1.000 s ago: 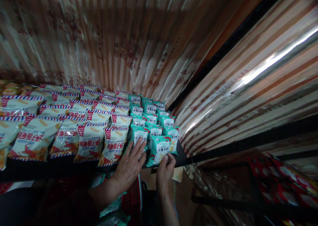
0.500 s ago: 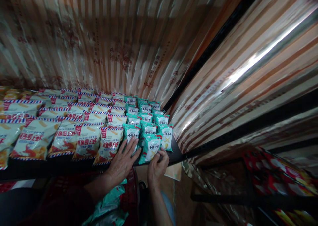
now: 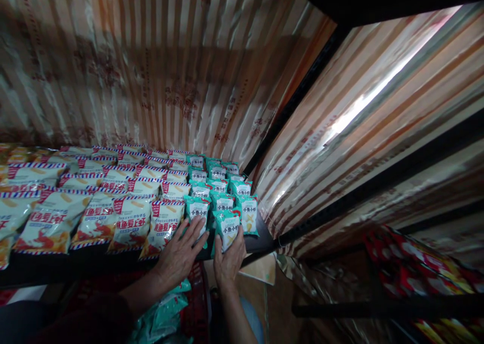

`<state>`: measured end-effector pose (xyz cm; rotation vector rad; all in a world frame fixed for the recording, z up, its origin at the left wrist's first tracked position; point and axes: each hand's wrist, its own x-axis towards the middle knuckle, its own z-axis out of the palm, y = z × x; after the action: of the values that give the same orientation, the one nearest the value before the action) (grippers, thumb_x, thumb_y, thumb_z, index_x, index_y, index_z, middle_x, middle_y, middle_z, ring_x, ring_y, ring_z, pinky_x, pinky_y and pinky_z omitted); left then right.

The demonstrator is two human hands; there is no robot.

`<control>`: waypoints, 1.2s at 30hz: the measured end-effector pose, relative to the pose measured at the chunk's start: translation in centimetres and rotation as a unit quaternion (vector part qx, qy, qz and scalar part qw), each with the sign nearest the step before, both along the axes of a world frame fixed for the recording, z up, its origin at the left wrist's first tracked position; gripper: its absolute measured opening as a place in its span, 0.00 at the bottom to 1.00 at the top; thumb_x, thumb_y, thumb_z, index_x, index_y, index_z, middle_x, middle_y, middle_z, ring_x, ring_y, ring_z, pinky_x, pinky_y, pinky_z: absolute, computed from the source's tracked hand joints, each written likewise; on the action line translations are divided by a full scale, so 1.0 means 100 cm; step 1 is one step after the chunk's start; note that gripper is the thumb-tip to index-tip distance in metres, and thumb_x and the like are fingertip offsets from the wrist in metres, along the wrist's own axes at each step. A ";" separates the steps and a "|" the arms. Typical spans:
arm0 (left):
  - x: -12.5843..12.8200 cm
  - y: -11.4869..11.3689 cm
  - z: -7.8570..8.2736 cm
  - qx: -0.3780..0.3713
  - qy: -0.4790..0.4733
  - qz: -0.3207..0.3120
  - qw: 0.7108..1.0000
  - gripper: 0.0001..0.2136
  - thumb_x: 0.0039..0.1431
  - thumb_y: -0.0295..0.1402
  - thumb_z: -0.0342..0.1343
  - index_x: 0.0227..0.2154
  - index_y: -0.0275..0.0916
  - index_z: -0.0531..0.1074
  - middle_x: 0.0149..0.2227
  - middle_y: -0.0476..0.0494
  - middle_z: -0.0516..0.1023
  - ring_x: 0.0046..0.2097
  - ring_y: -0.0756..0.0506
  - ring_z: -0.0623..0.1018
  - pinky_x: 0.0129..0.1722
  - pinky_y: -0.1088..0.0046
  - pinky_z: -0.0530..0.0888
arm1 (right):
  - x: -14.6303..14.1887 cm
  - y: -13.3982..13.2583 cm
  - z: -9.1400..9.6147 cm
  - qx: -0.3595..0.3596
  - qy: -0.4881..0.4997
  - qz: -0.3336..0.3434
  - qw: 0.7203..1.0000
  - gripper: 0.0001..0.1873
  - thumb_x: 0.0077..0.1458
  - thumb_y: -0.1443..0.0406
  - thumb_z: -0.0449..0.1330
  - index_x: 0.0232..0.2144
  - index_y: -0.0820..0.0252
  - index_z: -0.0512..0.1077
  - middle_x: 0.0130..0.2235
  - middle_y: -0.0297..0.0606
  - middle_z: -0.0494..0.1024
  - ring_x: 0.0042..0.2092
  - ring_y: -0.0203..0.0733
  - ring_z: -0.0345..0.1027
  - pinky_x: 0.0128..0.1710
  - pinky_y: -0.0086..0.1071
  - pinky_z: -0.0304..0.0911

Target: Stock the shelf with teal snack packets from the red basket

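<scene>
Rows of teal snack packets (image 3: 220, 185) stand at the right end of a dark shelf (image 3: 260, 239). My left hand (image 3: 180, 253) lies flat with fingers spread against the front teal packet (image 3: 197, 210) of the left row. My right hand (image 3: 228, 261) grips the bottom of another teal packet (image 3: 229, 227) and holds it upright at the shelf's front edge, in front of the middle row. To the left lie rows of white and red snack bags (image 3: 130, 224).
Striped shiny foil lines the back wall (image 3: 159, 67) and the right side (image 3: 370, 122). A black frame post (image 3: 291, 99) runs up in the corner. More teal packets (image 3: 166, 316) sit below the shelf by my arms. Red packages (image 3: 412, 273) fill a lower right shelf.
My right hand has shifted the teal packet leftward and stood it more upright. My left hand stays pressed on the front packet. The view has tilted upward.
</scene>
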<state>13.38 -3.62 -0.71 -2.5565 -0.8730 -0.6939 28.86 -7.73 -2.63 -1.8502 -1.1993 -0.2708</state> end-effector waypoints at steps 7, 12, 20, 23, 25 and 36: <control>-0.022 -0.003 0.009 -0.010 -0.022 0.004 1.000 0.23 0.57 0.36 0.52 0.56 0.40 0.64 0.63 0.36 0.59 0.66 0.38 0.53 0.64 0.56 0.43 | 0.003 0.005 0.001 0.007 0.051 0.006 0.999 0.38 0.58 0.50 0.50 0.63 0.65 0.45 0.60 0.58 0.58 0.60 0.57 0.53 0.54 0.51 0.54; -0.035 0.000 0.010 -0.017 -0.044 0.020 0.999 0.23 0.57 0.37 0.53 0.57 0.44 0.64 0.63 0.38 0.61 0.65 0.38 0.55 0.64 0.58 0.44 | 0.003 0.010 0.002 0.000 0.074 -0.003 0.997 0.42 0.56 0.47 0.50 0.63 0.67 0.46 0.58 0.60 0.59 0.59 0.59 0.54 0.53 0.51 0.55; -0.033 0.004 -0.003 -0.030 -0.038 0.044 0.998 0.29 0.58 0.38 0.53 0.62 0.47 0.55 0.65 0.38 0.56 0.65 0.37 0.56 0.63 0.56 0.45 | 0.005 0.013 -0.006 -0.007 0.088 0.001 0.996 0.44 0.54 0.46 0.53 0.63 0.65 0.45 0.58 0.60 0.58 0.59 0.61 0.54 0.52 0.53 0.56; -0.030 0.005 -0.003 -0.029 -0.052 0.048 0.997 0.30 0.59 0.39 0.52 0.63 0.46 0.52 0.65 0.36 0.56 0.65 0.37 0.56 0.63 0.55 0.47 | 0.006 0.014 -0.007 -0.001 0.087 0.000 0.996 0.46 0.52 0.45 0.53 0.63 0.66 0.46 0.59 0.60 0.57 0.60 0.62 0.53 0.54 0.54 0.54; -0.029 0.005 -0.002 -0.031 -0.062 0.052 0.996 0.29 0.59 0.39 0.52 0.63 0.45 0.53 0.65 0.36 0.56 0.65 0.36 0.55 0.63 0.55 0.47 | 0.005 0.014 -0.007 0.004 0.091 0.001 0.996 0.46 0.52 0.45 0.54 0.63 0.66 0.46 0.60 0.60 0.56 0.60 0.62 0.52 0.54 0.55 0.54; -0.024 0.006 -0.006 -0.045 -0.091 0.054 0.993 0.27 0.58 0.39 0.54 0.60 0.43 0.59 0.62 0.35 0.61 0.66 0.34 0.52 0.63 0.53 0.46 | 0.004 0.014 -0.009 -0.004 0.124 -0.003 0.992 0.46 0.52 0.46 0.54 0.64 0.66 0.45 0.62 0.59 0.54 0.62 0.61 0.51 0.55 0.53 0.53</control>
<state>10.98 -3.07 -1.31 -2.5313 -1.1169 -0.8832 29.22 -6.31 -3.51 -1.8340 -1.0242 -0.0382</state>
